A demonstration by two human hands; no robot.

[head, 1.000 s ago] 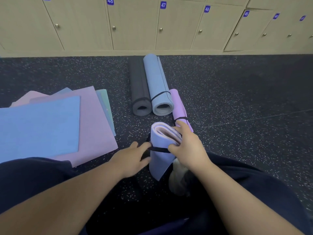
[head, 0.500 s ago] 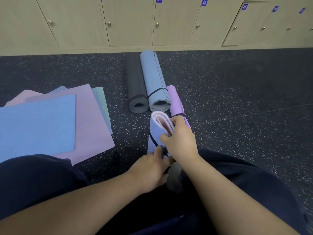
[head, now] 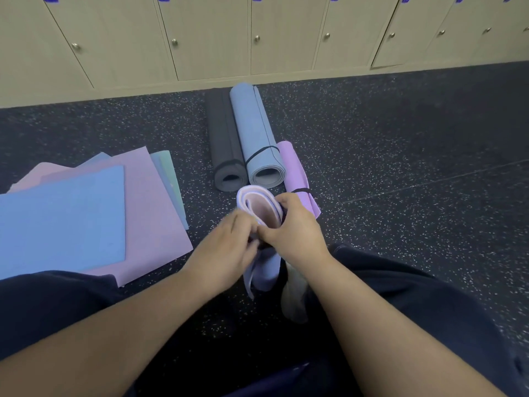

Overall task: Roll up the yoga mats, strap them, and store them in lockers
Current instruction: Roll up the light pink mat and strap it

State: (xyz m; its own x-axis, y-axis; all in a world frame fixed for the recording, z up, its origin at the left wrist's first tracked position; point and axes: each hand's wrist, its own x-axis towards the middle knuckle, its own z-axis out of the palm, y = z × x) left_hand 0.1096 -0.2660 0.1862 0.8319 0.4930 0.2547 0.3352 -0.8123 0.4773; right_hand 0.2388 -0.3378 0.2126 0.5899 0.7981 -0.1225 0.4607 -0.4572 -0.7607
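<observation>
Strapping step: both hands, left hand [head: 229, 247] and right hand [head: 294, 230], meet pinching the black strap [head: 259, 244] around the upright lavender roll [head: 262, 213], just in front of the grey-blue rolled mat [head: 257, 144]. Next, probably, the strap needs fastening snugly

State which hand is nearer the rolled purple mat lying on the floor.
Right. The right hand sits just beside the purple mat; the left hand is farther off, across the held roll.

Gym changing area: numbered lockers [head: 211, 38], speckled rubber floor [head: 400, 138].
</observation>
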